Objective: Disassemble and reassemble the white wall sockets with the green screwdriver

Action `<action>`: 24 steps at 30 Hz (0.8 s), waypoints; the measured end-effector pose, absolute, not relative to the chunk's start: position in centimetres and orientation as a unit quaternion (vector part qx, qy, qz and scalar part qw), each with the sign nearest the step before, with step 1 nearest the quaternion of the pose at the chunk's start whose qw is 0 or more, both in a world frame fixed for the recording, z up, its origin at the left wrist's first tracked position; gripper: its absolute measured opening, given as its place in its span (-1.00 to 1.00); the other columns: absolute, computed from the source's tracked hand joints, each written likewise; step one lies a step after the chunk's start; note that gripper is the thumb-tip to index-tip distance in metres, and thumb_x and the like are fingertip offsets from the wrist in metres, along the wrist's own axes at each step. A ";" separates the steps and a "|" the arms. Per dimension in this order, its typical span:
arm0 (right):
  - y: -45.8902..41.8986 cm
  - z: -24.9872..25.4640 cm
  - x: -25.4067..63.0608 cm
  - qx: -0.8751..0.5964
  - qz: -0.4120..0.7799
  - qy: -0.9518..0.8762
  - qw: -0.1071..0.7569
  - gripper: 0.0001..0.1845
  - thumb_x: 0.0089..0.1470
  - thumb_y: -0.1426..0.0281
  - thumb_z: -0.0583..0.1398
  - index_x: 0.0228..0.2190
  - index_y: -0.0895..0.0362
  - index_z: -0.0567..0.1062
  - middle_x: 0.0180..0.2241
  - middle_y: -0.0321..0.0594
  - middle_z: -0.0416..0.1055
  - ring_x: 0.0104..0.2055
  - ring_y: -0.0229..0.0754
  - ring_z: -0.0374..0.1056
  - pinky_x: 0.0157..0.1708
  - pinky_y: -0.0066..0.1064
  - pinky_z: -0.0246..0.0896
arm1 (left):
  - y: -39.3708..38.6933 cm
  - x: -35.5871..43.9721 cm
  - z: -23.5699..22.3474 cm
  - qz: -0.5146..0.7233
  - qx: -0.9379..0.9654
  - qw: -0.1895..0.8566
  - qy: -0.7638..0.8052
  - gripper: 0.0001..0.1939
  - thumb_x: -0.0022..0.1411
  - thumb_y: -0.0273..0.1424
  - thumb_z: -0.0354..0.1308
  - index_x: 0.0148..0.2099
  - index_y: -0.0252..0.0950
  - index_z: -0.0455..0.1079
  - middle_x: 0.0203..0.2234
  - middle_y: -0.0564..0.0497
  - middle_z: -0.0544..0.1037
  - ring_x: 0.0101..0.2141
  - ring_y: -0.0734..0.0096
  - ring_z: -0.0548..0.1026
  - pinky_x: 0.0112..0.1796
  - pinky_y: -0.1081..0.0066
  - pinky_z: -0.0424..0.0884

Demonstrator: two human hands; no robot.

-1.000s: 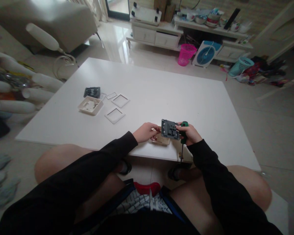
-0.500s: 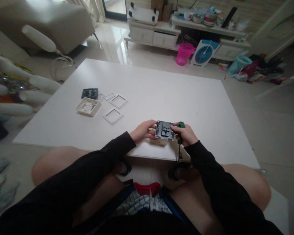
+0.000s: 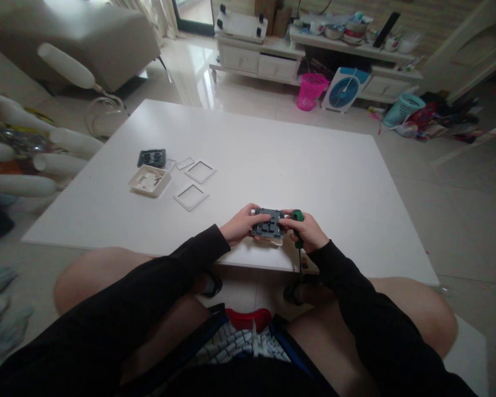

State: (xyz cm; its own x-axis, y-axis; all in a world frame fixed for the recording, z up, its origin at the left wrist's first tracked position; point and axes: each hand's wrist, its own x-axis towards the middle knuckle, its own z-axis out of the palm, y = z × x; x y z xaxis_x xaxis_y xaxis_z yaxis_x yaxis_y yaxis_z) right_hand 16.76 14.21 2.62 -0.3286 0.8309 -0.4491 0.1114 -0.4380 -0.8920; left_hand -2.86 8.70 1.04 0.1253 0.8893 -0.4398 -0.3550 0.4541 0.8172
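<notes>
Near the front edge of the table, a dark grey wall socket module (image 3: 268, 223) is held between my two hands. My left hand (image 3: 243, 222) grips its left side, thumb across the top face. My right hand (image 3: 308, 229) has a green-handled screwdriver (image 3: 297, 223) tucked in it, shaft pointing down past the table edge. The thumb and finger of that hand also pinch the module's right side. A cream mounting box (image 3: 276, 242) is partly hidden right under the module; I cannot tell whether they touch.
On the white table (image 3: 322, 165), to the left, lie another dark grey module (image 3: 151, 158), an open cream box (image 3: 143, 187) and two square frames (image 3: 191, 207). Beyond the table are a pink basket (image 3: 312, 92) and a blue fan (image 3: 343, 91) on the floor.
The module has shifted slightly left and lies flatter above the cream box. My left thumb has come over its top face. The right hand has moved a little left with the screwdriver.
</notes>
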 end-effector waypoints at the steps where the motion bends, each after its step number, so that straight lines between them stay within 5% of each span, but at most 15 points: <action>1: 14.2 2.6 16.8 -0.521 0.671 -0.457 0.264 -0.45 -0.36 0.28 0.51 -0.25 0.18 0.57 -0.54 -0.30 0.45 -0.54 -0.26 0.35 -0.79 -0.58 -0.04 | 8.7 -2.8 1.1 0.442 0.274 0.700 0.490 -0.45 0.07 -0.22 0.49 -0.11 -0.23 0.20 -0.44 0.03 0.56 -0.52 0.40 0.53 -0.62 0.57 0.32; 24: 14.2 1.8 16.5 -0.509 0.662 -0.492 0.245 -0.57 -0.34 0.26 0.41 -0.36 0.14 0.47 -0.63 -0.39 0.41 -0.67 -0.28 0.33 -0.82 -0.57 -0.01 | 8.7 -2.9 0.8 0.445 0.293 0.688 0.492 -0.41 0.03 -0.19 0.50 -0.10 -0.24 0.20 -0.43 0.01 0.56 -0.53 0.37 0.55 -0.66 0.57 0.36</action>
